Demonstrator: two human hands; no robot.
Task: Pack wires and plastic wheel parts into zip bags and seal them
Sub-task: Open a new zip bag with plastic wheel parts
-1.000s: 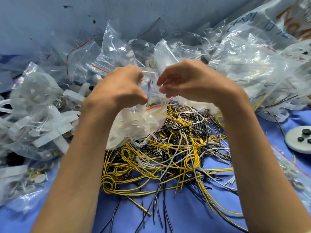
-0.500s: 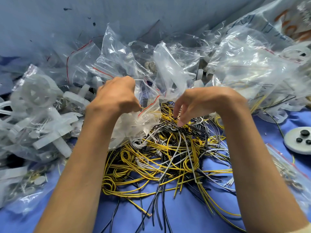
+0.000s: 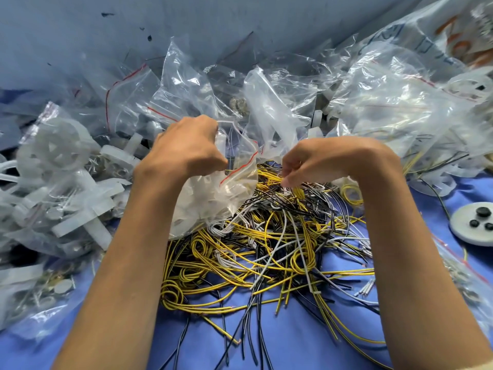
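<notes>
**Head view, bag and wire heap.** My left hand (image 3: 186, 149) is closed around the gathered mouth of a clear zip bag (image 3: 234, 188). The bag's red seal line runs slantwise between my two hands; I cannot tell whether the seal is pressed together. The bag hangs from this grip, and its lower end rests on the far-left edge of the wires (image 3: 266, 252). Translucent white plastic wheel parts (image 3: 202, 206) show through its wall.

My right hand (image 3: 330, 161) is curled, palm down, just right of the bag. Its fingertips (image 3: 289, 180) pinch yellow strands at the top of the wires. The wires form a tangled heap of yellow, black and white lengths on the blue work surface (image 3: 288, 345), between my forearms.

To the left lie filled bags (image 3: 61, 188) of white wheels and small metal pieces, touching one another. Behind my hands, empty zip bags (image 3: 186, 84) stand crumpled against the blue wall (image 3: 80, 36). At the far right, a white disc (image 3: 472, 231) carrying three black knobs (image 3: 482, 211) lies flat on the surface, well apart from the heap.
</notes>
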